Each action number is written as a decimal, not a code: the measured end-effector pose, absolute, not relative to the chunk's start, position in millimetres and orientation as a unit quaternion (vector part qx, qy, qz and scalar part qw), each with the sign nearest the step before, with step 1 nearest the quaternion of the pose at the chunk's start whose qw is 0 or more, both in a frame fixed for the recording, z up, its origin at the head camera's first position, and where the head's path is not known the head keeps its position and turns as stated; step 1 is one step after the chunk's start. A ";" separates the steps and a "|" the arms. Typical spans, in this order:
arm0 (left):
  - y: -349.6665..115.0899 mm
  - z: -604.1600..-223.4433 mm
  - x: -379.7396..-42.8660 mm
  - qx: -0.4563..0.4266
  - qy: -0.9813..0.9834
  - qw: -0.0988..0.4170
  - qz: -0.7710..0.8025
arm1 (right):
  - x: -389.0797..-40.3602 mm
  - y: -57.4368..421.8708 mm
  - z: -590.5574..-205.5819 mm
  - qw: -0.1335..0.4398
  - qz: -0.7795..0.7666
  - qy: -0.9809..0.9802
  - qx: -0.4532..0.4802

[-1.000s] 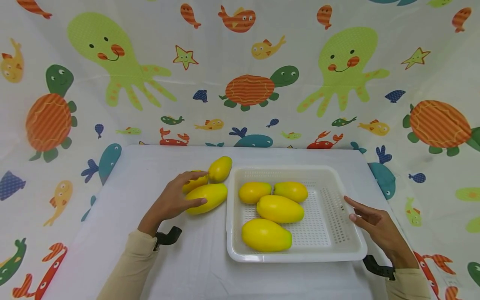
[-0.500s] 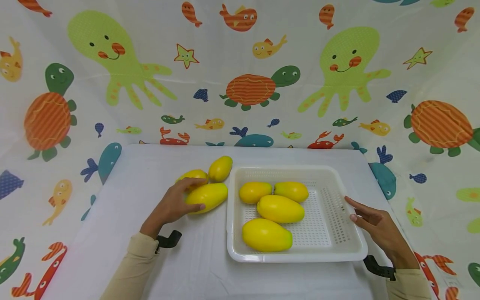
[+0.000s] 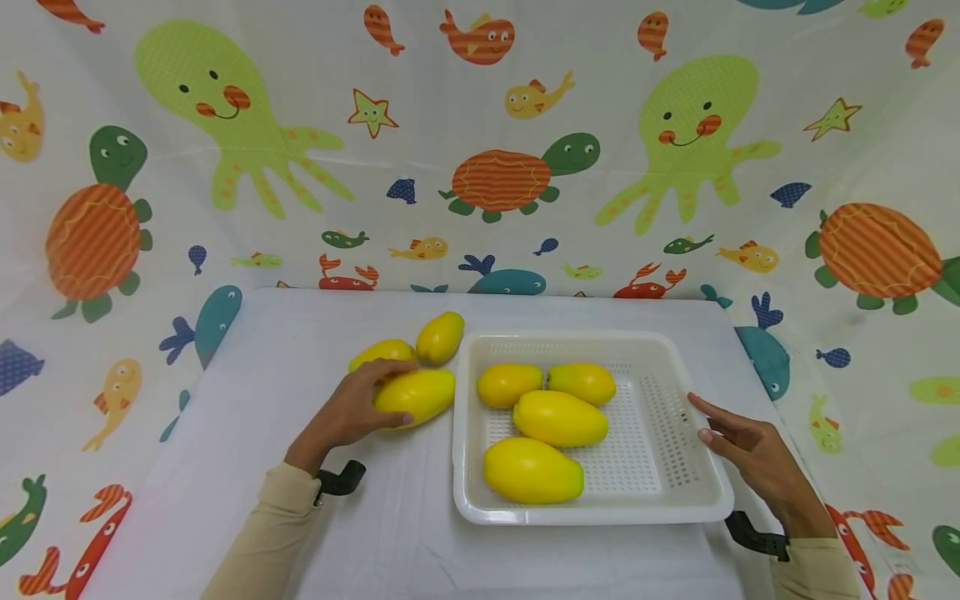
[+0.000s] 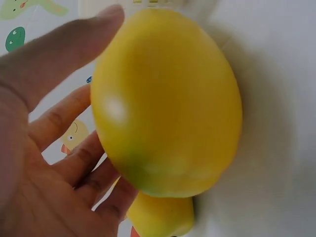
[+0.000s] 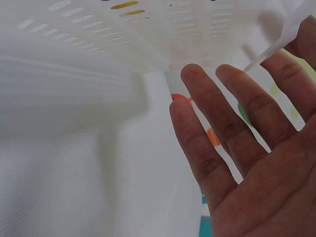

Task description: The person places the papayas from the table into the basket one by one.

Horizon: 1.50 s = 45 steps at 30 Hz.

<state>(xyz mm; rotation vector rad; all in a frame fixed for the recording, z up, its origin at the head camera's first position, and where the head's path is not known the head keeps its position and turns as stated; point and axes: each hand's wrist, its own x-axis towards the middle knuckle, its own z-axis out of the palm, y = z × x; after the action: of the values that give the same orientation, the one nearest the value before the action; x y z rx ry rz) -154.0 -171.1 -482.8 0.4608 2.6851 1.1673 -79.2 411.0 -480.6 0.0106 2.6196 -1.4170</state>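
Left hand point(image 3: 345, 410) is being closed round fruit point(image 3: 422, 395), tray point(image 3: 626, 454) being touched by straight-fingered right hand point(image 3: 761, 458); grasp step, lift likely being required.

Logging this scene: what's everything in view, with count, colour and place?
Backdrop: 1, white with coloured sea animals, behind and at sides
Table: 1, white-covered, before backdrop
Basket: 1, white, on table
Basket fruits: 4, yellow, left and middle of basket
Loose fruits: 3, yellow, left of basket
Wrist pieces: 2, black, at the wrists
Sleeves: 2, beige, on the forearms
Left hand: 1, bare, gripping nearest loose fruit
Right hand: 1, bare, at basket's right rim
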 end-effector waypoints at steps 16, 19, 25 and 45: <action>-172.5 -482.4 -143.3 0.157 0.899 0.098 0.397 | -78.5 413.0 -481.1 0.082 -0.472 0.878 0.002; -177.7 -476.9 -138.7 0.154 0.899 0.090 0.400 | -78.6 413.2 -480.5 0.080 -0.470 0.879 0.001; -190.0 -461.3 -133.5 0.152 0.905 0.065 0.392 | -78.2 414.1 -479.3 0.080 -0.471 0.879 -0.003; -166.2 -408.2 -130.2 0.202 0.890 0.018 0.408 | -77.8 411.1 -480.9 0.079 -0.485 0.871 0.012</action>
<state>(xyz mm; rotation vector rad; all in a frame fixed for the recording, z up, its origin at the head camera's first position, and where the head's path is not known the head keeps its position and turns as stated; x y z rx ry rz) -130.2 -166.2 -408.2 0.6273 2.7648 1.2672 -77.8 411.1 -480.9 0.0352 2.6060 -1.4514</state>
